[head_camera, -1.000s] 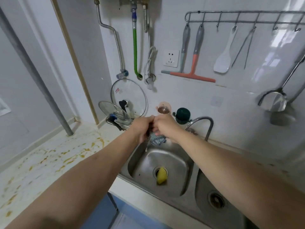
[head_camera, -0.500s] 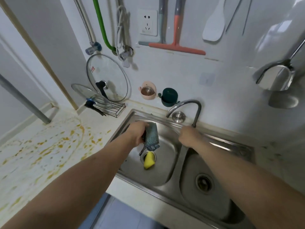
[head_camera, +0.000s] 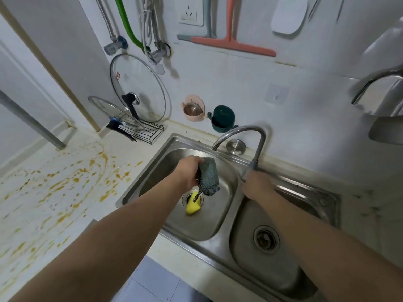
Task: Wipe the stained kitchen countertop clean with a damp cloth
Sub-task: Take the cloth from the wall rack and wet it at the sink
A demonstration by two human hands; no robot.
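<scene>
My left hand [head_camera: 189, 171] holds a blue-green checked cloth [head_camera: 209, 177] over the left basin of the steel double sink [head_camera: 218, 238]; the cloth hangs down, below the faucet spout. My right hand [head_camera: 257, 185] rests at the base of the curved steel faucet [head_camera: 246, 132], on the ridge between the basins, fingers curled around the faucet's handle area. The pale countertop [head_camera: 54, 192] to the left of the sink is spattered with many orange-brown stains. No water stream is visible.
A yellow sponge [head_camera: 193, 206] lies on the left basin's drain. A wire rack [head_camera: 144, 129] with two glass pot lids stands at the counter's back. Pink and green cups [head_camera: 222, 117] hang on the wall. An orange squeegee [head_camera: 231, 43] hangs above.
Both hands wrung the cloth together a second ago. Now the right hand has left the cloth and gone to the faucet base, the left keeps the cloth, and my view has tilted downward.
</scene>
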